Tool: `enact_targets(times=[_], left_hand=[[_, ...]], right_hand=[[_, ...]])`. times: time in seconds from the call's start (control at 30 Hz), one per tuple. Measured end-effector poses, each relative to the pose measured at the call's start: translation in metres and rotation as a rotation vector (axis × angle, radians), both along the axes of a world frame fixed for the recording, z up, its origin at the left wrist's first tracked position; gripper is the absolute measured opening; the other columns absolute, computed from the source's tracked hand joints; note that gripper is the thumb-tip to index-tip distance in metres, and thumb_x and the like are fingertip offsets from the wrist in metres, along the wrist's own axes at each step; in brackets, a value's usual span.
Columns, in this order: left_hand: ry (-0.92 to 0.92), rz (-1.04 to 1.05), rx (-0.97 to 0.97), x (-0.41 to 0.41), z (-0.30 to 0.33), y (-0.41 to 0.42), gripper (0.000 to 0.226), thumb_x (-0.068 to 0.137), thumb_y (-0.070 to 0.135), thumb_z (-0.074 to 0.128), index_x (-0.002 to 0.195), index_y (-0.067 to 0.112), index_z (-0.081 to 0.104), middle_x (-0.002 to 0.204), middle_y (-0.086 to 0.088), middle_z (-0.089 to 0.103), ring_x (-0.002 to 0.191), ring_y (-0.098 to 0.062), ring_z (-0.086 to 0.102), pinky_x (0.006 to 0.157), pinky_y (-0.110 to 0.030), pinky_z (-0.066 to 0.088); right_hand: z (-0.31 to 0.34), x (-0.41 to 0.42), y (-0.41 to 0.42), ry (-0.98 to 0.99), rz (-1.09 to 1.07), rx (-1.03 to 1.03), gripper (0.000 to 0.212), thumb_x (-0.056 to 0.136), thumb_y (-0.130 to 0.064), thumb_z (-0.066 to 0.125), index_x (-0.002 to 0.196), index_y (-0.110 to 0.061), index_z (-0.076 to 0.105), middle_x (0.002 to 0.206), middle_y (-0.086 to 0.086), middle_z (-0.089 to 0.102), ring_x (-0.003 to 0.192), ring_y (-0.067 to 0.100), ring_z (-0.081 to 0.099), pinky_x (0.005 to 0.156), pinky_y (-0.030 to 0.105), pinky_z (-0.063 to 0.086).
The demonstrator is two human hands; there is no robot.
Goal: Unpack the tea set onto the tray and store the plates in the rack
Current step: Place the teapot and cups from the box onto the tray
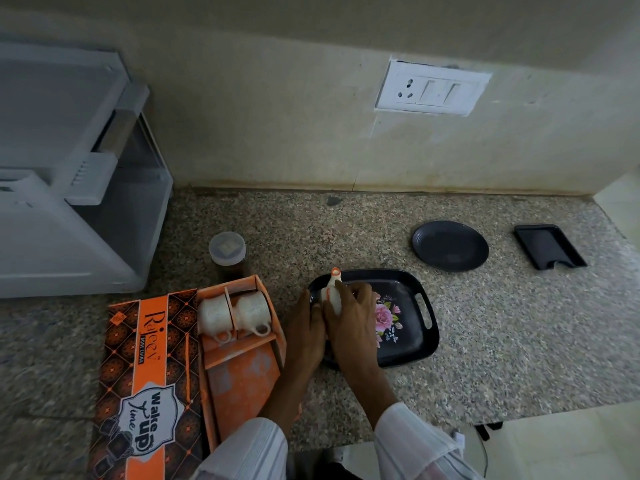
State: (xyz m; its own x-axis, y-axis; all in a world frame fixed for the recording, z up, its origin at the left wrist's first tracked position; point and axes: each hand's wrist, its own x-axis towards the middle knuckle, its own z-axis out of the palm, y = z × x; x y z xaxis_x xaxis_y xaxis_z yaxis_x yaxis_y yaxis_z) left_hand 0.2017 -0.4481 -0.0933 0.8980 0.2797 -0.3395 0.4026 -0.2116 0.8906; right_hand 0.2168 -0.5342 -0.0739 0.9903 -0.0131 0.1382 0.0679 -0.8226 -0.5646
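Nearest, box open on tabletop, two cups inside | both hands, left and right, wrapped round white pot over left end of tray | beyond, plate.

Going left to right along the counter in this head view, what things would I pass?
Grey appliance → orange tea set box → jar → two white cups in the box → both hands around a white teapot → floral tray → dark round plate → small black rectangular tray.
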Motion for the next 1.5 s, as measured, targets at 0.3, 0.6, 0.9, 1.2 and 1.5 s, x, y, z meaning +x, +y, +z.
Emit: enact_targets(times=[0.3, 0.6, 0.9, 1.2, 1.5], left_hand=[[-0.015, 0.009, -0.019, -0.001, -0.003, 0.0, 0.047, 0.107, 0.023, 0.035, 0.153, 0.013, 0.037, 0.158, -0.006, 0.039, 0.146, -0.018, 0.037, 0.114, -0.021, 0.019], [-0.02, -0.012, 0.016, 0.0, -0.004, -0.002, 0.051, 0.103, 0.03, 0.031, 0.15, 0.013, 0.041, 0.156, -0.007, 0.043, 0.143, -0.02, 0.041, 0.122, -0.042, 0.027], [0.0, 0.007, 0.083, -0.001, 0.005, -0.004, 0.049, 0.107, 0.025, 0.033, 0.155, 0.012, 0.032, 0.161, -0.008, 0.035, 0.147, -0.02, 0.034, 0.118, -0.027, 0.021], [-0.317, 0.108, 0.374, -0.039, 0.03, 0.055, 0.056, 0.096, 0.03, 0.031, 0.149, 0.014, 0.043, 0.155, 0.001, 0.044, 0.145, -0.011, 0.037, 0.12, -0.025, 0.026], [-0.202, -0.066, 1.04, -0.06, -0.012, 0.119, 0.064, 0.087, 0.031, 0.041, 0.144, 0.003, 0.049, 0.15, -0.016, 0.05, 0.142, -0.034, 0.043, 0.117, -0.048, 0.022]], right_hand=[[-0.005, 0.002, -0.005, -0.012, 0.0, -0.038, 0.028, 0.096, -0.033, 0.063, 0.117, -0.015, 0.068, 0.103, 0.002, 0.048, 0.099, 0.02, 0.047, 0.084, 0.031, 0.042], [-0.014, 0.001, -0.004, -0.019, -0.031, 0.045, 0.043, 0.099, -0.037, 0.06, 0.136, -0.015, 0.06, 0.114, 0.002, 0.049, 0.108, 0.02, 0.045, 0.093, 0.037, 0.044], [-0.02, 0.006, -0.009, -0.023, 0.033, 0.144, 0.041, 0.098, -0.035, 0.064, 0.135, -0.019, 0.06, 0.119, -0.001, 0.047, 0.112, 0.017, 0.044, 0.096, 0.04, 0.046], [0.008, 0.001, 0.008, -0.292, 0.194, -0.002, 0.033, 0.094, -0.025, 0.067, 0.125, -0.014, 0.064, 0.116, 0.006, 0.059, 0.108, 0.026, 0.052, 0.094, 0.041, 0.045], [0.008, 0.019, 0.101, 0.038, 0.648, -0.426, 0.053, 0.076, -0.044, 0.063, 0.123, -0.019, 0.061, 0.131, 0.007, 0.052, 0.108, 0.034, 0.05, 0.09, 0.045, 0.043]])
